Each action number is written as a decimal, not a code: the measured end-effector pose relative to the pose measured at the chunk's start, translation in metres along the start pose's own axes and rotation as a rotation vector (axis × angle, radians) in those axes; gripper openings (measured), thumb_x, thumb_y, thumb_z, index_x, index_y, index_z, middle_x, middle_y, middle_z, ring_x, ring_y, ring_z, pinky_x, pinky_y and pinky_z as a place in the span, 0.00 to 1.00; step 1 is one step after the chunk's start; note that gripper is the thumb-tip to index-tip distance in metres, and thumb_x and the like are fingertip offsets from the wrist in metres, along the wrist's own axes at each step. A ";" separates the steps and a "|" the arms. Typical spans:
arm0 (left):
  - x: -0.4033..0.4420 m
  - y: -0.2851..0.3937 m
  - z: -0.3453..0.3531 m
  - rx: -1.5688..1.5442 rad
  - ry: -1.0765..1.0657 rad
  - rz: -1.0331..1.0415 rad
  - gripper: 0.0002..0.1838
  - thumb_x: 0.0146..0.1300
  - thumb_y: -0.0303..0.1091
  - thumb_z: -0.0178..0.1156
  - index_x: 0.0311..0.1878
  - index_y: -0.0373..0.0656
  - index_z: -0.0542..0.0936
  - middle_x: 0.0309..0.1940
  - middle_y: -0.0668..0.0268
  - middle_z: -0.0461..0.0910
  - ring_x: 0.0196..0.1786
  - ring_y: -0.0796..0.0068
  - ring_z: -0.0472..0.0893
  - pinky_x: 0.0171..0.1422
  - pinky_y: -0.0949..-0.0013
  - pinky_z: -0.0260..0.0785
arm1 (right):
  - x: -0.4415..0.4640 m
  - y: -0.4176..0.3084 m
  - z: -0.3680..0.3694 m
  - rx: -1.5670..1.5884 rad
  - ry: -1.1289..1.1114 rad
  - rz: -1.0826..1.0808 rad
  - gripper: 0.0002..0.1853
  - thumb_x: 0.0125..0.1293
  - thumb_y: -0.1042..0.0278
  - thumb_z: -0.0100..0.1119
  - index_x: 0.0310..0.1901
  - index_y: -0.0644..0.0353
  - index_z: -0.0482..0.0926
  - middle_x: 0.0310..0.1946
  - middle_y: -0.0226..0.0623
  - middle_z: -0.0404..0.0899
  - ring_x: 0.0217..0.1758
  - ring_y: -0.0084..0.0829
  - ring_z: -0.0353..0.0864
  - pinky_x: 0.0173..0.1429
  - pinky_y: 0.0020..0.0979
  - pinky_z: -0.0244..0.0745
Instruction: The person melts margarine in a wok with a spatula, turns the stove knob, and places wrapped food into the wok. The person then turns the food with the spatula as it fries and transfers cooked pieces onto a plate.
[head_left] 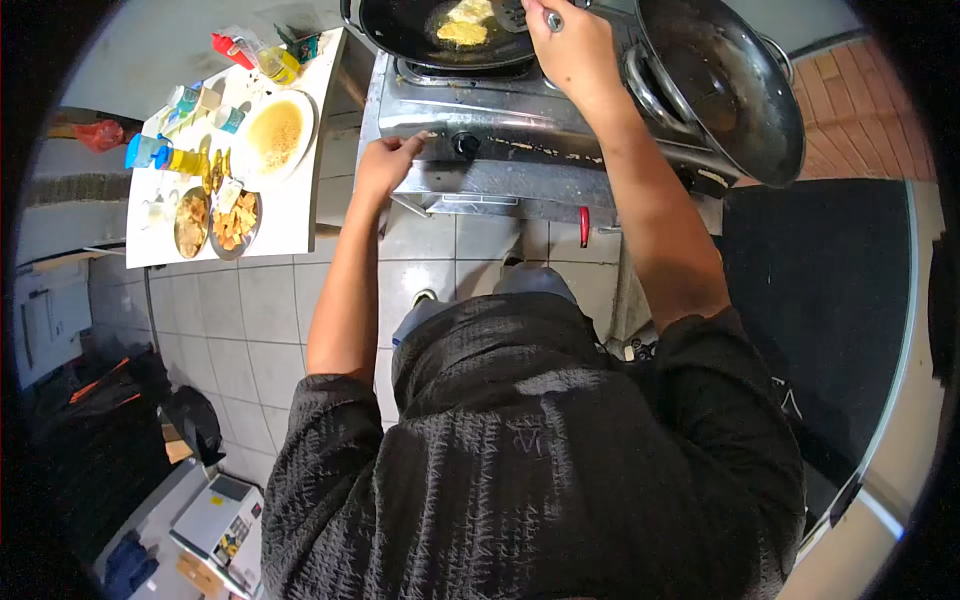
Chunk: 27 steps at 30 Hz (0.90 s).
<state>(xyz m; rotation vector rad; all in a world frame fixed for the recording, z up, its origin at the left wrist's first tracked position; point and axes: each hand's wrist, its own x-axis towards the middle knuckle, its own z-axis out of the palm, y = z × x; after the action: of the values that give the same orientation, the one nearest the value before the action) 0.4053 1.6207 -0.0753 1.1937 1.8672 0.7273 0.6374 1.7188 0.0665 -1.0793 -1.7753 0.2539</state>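
Note:
At the top of the view, a dark wok (400,25) sits on the steel stove (460,105) with yellow fried food (463,33) in oil. My right hand (575,45) is wrapped round the handle of a slotted spatula (511,15), whose head is over the wok's right side, beside the food. My left hand (390,163) is at the stove's front edge, left of a black knob (466,144). Its fingers point toward the knob but do not reach it; whether they pinch anything is too small to tell.
A larger wok (725,90) rests tilted on the right burner. On the left, a white table (295,215) bears a plate of batter-like liquid (275,140), bowls of fried pieces (235,220) and bottles (278,65). A red-handled object (584,227) is below the stove.

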 end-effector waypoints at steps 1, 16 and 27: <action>-0.003 0.002 -0.009 -0.083 0.030 -0.026 0.25 0.59 0.53 0.65 0.31 0.34 0.84 0.20 0.68 0.77 0.24 0.78 0.72 0.32 0.71 0.65 | 0.003 0.002 -0.002 -0.026 -0.025 0.035 0.10 0.67 0.66 0.56 0.39 0.66 0.80 0.32 0.56 0.79 0.38 0.56 0.80 0.38 0.43 0.75; 0.051 0.026 -0.134 -0.378 0.084 -0.017 0.15 0.64 0.44 0.64 0.34 0.38 0.82 0.23 0.77 0.71 0.27 0.87 0.64 0.31 0.79 0.54 | 0.051 0.023 0.032 -0.292 0.114 0.209 0.12 0.65 0.58 0.58 0.34 0.58 0.82 0.23 0.49 0.79 0.30 0.51 0.81 0.36 0.39 0.75; 0.103 0.011 -0.179 -0.526 -0.086 -0.033 0.10 0.67 0.39 0.61 0.35 0.42 0.80 0.20 0.83 0.64 0.21 0.91 0.57 0.26 0.81 0.46 | 0.087 0.039 0.073 -0.425 -0.008 0.693 0.22 0.69 0.51 0.47 0.33 0.61 0.83 0.22 0.43 0.81 0.31 0.44 0.82 0.41 0.41 0.75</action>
<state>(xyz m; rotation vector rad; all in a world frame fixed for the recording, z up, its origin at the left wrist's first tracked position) 0.2332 1.7107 -0.0042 0.8367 1.4901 1.0506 0.5897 1.8290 0.0639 -1.9905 -1.4331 0.3011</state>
